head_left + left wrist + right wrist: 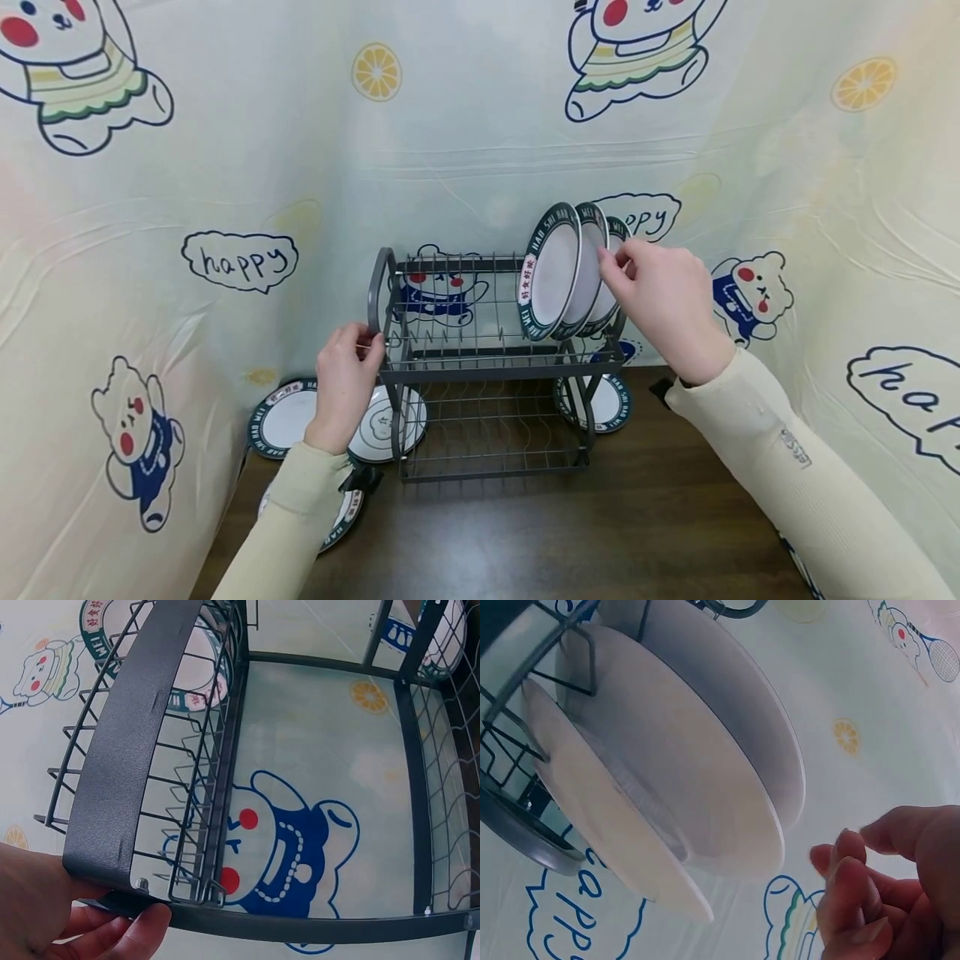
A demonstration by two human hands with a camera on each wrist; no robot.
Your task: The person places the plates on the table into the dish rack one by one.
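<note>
A dark two-tier dish rack (480, 371) stands on the brown table. My left hand (345, 383) grips its upper left side frame, with the thumb below the bar in the left wrist view. Three white plates with green lettered rims, the front one (551, 271) facing left, stand tilted on edge at the right end of the upper tier. Close beside their right edges is my right hand (663, 300). In the right wrist view, its loosely bent fingers (847, 892) are apart from the plates (682, 750) and hold nothing.
More plates lie on the table: one at the back left (281, 421), one beside the rack's left leg (375, 433), one partly under my left sleeve (345, 521), one behind the right leg (611, 404). A patterned cloth (465, 108) hangs behind and at both sides.
</note>
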